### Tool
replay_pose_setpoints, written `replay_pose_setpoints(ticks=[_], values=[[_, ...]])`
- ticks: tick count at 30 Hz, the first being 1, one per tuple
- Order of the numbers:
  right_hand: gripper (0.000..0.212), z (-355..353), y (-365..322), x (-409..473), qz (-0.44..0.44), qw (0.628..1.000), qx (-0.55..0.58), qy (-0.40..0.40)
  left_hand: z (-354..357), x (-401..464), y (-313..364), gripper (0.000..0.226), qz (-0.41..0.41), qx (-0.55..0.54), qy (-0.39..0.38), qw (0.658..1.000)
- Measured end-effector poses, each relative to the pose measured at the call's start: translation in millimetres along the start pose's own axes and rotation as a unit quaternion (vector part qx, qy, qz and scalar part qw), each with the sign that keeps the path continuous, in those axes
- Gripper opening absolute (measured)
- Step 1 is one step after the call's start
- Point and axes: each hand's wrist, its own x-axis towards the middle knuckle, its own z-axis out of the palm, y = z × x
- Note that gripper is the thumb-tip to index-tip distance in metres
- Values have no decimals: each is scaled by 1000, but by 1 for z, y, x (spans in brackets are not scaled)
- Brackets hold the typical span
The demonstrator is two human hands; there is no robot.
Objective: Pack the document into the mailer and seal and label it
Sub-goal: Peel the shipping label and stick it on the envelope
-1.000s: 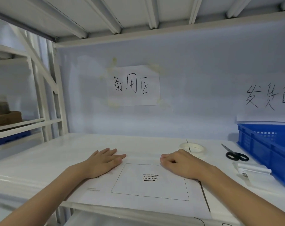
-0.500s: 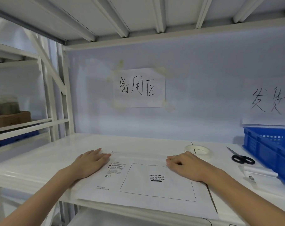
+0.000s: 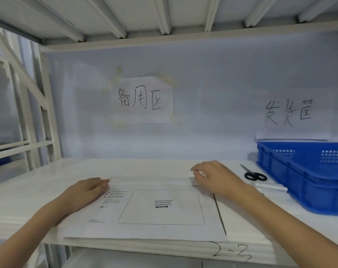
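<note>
Both hands have slid apart along the far edge of the mailer (image 3: 156, 207) over the last second: the left hand (image 3: 87, 192) has gone out to the far-left corner, uncovering the small print beside the waybill box, and the right hand (image 3: 212, 176) has drawn off to the far-right corner and lifted a little. The mailer lies flat on the shelf (image 3: 38, 190) near its front edge, printed side up, with the flap end away from the person.

The left hand lies flat and open, fingers straight, pressing the corner down. The right hand is arched with its fingers bent over the far edge; it seems to be pinching the flap or a peel strip there, though the blur makes that hard to confirm.

The step in hand looks like sealing: the flap is being pressed or smoothed shut, and no document is visible outside, so it is probably already inside. What remains would be the label. The next move likely calls for finishing the press along the whole flap, then reaching right for the white roll (image 3: 268, 187) lying just beside the scissors (image 3: 254, 175) and the blue crate (image 3: 307, 171), which may hold the waybill, and laying it inside the printed box.
</note>
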Motion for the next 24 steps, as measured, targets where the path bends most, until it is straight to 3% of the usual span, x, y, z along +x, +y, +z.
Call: replay_pose_setpoints(ticks=[5,10,13,16,20,24], values=[[31,-39,40,-34,89,996,-16,-13,-3,-5,4,102,18,-36,4,999],[31,-67,74,-66,154,984,-41,-84,-7,-7,9,118,15,-66,-15,998],[36,-76,80,-78,200,968,-47,-147,-11,-12,14,111,29,-81,-23,996],[54,-73,83,-79,226,951,-68,-200,-19,-4,31,123,48,-77,-4,996],[57,-61,81,-75,220,959,-34,-175,-20,7,82,112,137,-53,27,989],[45,-51,69,-71,198,971,68,-119,-1,4,132,113,218,-6,20,976]])
